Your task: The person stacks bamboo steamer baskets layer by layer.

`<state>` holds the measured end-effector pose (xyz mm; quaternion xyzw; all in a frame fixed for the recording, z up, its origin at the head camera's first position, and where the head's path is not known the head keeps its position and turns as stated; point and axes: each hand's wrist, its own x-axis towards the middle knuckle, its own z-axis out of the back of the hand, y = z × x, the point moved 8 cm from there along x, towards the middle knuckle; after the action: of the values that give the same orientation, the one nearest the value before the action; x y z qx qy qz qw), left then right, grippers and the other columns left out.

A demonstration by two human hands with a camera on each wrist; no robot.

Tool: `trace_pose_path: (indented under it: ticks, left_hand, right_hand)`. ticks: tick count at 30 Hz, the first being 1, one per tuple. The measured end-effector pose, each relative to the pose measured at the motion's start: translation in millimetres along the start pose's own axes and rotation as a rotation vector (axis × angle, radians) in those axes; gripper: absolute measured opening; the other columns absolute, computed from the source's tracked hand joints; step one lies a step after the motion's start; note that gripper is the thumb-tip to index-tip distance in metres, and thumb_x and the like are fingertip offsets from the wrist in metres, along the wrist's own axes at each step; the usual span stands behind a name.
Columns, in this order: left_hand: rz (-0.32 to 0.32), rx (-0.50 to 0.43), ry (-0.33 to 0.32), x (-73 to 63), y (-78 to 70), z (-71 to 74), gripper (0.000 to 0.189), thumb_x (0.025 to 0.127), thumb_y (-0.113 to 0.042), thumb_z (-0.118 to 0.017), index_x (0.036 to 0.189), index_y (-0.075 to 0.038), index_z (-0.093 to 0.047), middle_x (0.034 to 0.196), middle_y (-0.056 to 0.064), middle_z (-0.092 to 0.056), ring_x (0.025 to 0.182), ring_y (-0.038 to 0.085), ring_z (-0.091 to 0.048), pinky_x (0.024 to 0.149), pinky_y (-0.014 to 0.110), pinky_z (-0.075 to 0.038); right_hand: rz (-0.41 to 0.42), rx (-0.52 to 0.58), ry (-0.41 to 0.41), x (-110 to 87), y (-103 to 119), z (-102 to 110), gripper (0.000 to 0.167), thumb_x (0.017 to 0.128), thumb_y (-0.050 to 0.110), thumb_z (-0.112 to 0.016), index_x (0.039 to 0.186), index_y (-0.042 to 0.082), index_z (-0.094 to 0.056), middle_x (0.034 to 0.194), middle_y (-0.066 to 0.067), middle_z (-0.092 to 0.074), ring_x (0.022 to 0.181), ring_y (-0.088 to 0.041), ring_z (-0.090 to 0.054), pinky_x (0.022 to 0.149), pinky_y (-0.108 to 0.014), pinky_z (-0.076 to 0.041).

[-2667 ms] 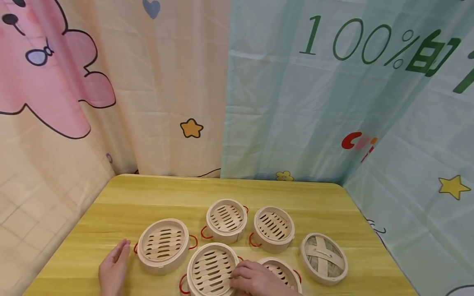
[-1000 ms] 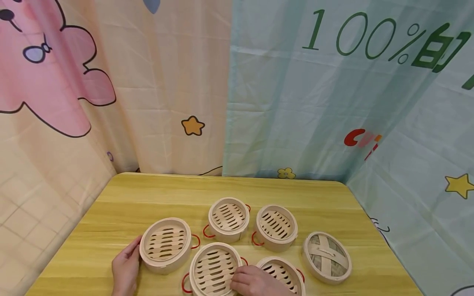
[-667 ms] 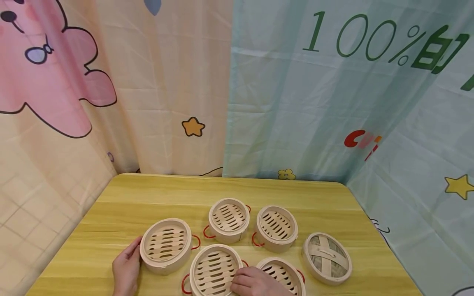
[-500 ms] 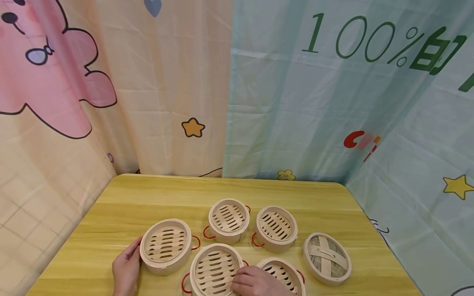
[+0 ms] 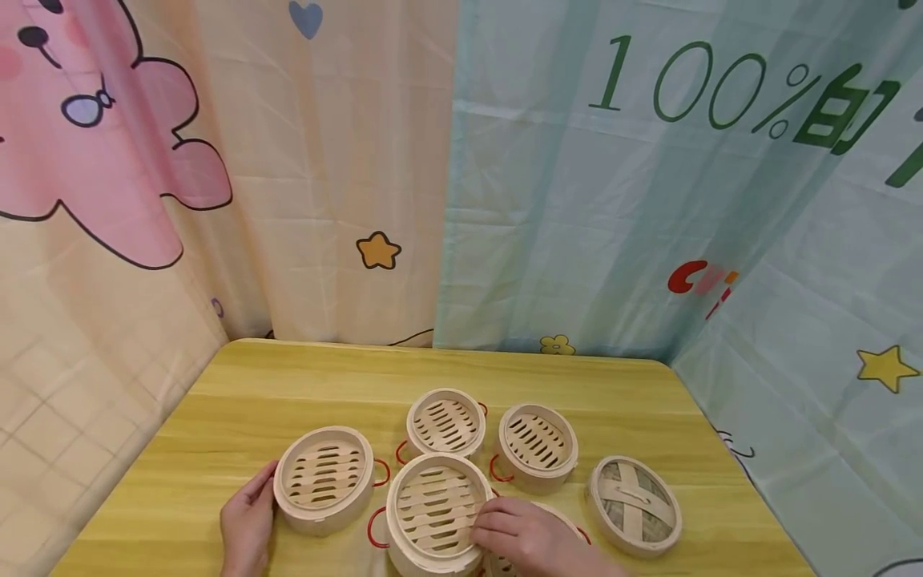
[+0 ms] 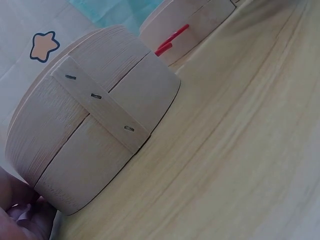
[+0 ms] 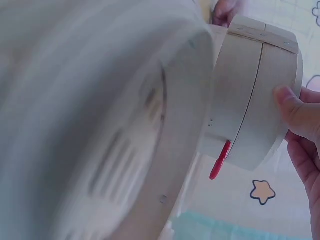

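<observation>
In the head view my right hand (image 5: 525, 535) grips the right rim of a round bamboo steamer basket (image 5: 437, 513) with a slatted base and red handles. The right wrist view shows the thumb on this basket's outer wall (image 7: 250, 95); it appears raised. My left hand (image 5: 247, 517) has its fingers at the left side of another bamboo steamer basket (image 5: 323, 481), which rests on the table. In the left wrist view those curled fingers (image 6: 25, 220) meet the lower wall of that basket (image 6: 95, 120). Its left handle is hidden behind them.
Two smaller steamer baskets, one behind the held basket (image 5: 445, 423) and one to its right (image 5: 537, 445), stand on the yellow table (image 5: 324, 377). A third basket (image 5: 566, 517) is partly covered by my right hand. A woven lid (image 5: 634, 505) lies at the right. Printed curtains (image 5: 505, 200) enclose the table.
My left hand has come rightward to its basket. Just now my right hand has lifted the middle basket up and right, over part of the baskets around it.
</observation>
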<state>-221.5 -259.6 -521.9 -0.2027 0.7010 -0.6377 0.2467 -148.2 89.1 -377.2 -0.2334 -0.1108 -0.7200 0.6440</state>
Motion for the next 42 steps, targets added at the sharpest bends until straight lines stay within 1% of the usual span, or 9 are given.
trace_pose_path:
  ticks: [5,10,12,15,19,27,32,36,42]
  left_hand:
    - [-0.005,0.011,-0.001,2.2,-4.1,3.7,0.034,0.092,0.000,-0.049,0.124,0.010,-0.049,0.079,-0.031,-0.054,0.083,-0.020,-0.048,0.076,0.006,-0.041]
    - [0.007,0.027,-0.002,4.9,-4.9,6.7,0.034,0.093,-0.003,-0.049,0.125,0.009,-0.049,0.080,-0.031,-0.053,0.087,-0.018,-0.048,0.077,0.007,-0.042]
    - [0.009,0.027,0.000,4.8,-4.7,6.9,0.033,0.093,-0.002,-0.049,0.125,0.009,-0.049,0.081,-0.029,-0.053,0.085,-0.018,-0.049,0.077,0.007,-0.042]
    - [0.013,0.018,0.003,3.9,-4.1,6.3,0.033,0.093,0.000,-0.047,0.125,0.010,-0.048,0.081,-0.028,-0.054,0.083,-0.018,-0.049,0.076,0.007,-0.042]
    - [0.004,-0.001,0.009,1.6,-4.8,4.3,0.033,0.092,0.001,-0.048,0.124,0.011,-0.048,0.080,-0.029,-0.054,0.082,-0.018,-0.049,0.076,0.007,-0.042]
    - [-0.021,0.011,0.006,-2.1,-7.0,0.9,0.031,0.091,0.002,-0.050,0.121,0.011,-0.051,0.081,-0.029,-0.054,0.082,-0.019,-0.049,0.076,0.006,-0.042]
    - [-0.028,0.038,0.003,-3.6,-8.8,1.3,0.031,0.092,-0.002,-0.050,0.121,0.010,-0.053,0.082,-0.029,-0.054,0.083,-0.018,-0.049,0.075,0.006,-0.042]
    - [-0.042,0.055,0.002,-4.4,-11.9,1.4,0.032,0.092,-0.005,-0.053,0.120,0.010,-0.053,0.082,-0.030,-0.054,0.083,-0.018,-0.049,0.074,0.005,-0.042]
    - [-0.066,0.066,-0.028,-5.8,-16.2,3.2,0.031,0.090,-0.002,-0.054,0.117,0.014,-0.053,0.079,-0.025,-0.056,0.078,-0.016,-0.049,0.067,0.006,-0.044]
  right_hand:
    - [-0.008,-0.050,-0.014,18.3,-14,15,0.029,0.100,0.010,-0.036,0.103,0.009,-0.066,0.100,0.001,-0.064,0.099,-0.015,-0.055,0.091,-0.022,-0.042]
    - [0.026,-0.072,-0.005,41.6,-29,28,0.017,0.090,0.003,-0.054,0.101,0.007,-0.066,0.100,0.000,-0.064,0.099,-0.015,-0.056,0.091,-0.023,-0.043]
    - [0.038,-0.074,0.005,50.0,-34,32,0.020,0.084,0.001,-0.061,0.102,0.007,-0.066,0.101,0.000,-0.064,0.099,-0.015,-0.056,0.091,-0.023,-0.043]
    - [0.058,-0.084,0.020,61.3,-38,36,0.025,0.079,0.001,-0.065,0.103,0.006,-0.066,0.102,-0.001,-0.064,0.100,-0.016,-0.055,0.092,-0.024,-0.042]
    - [0.070,-0.069,0.039,74.1,-43,37,0.024,0.079,0.003,-0.067,0.103,0.007,-0.066,0.103,0.000,-0.064,0.102,-0.016,-0.055,0.094,-0.024,-0.041]
    - [0.063,-0.004,0.092,93.9,-59,19,0.018,0.083,0.003,-0.064,0.101,0.007,-0.066,0.102,0.000,-0.064,0.103,-0.017,-0.054,0.096,-0.022,-0.038]
    - [0.068,0.029,0.093,114.0,-68,4,0.015,0.084,0.005,-0.066,0.098,0.008,-0.067,0.099,0.000,-0.064,0.102,-0.016,-0.055,0.097,-0.022,-0.036]
    - [0.077,0.009,0.107,130.0,-72,-8,0.015,0.085,0.005,-0.065,0.099,0.010,-0.068,0.101,0.001,-0.064,0.104,-0.016,-0.054,0.098,-0.021,-0.035]
    - [0.086,0.058,0.142,143.9,-73,-24,0.018,0.085,0.002,-0.063,0.101,0.009,-0.068,0.103,0.000,-0.064,0.106,-0.015,-0.054,0.097,-0.019,-0.035]
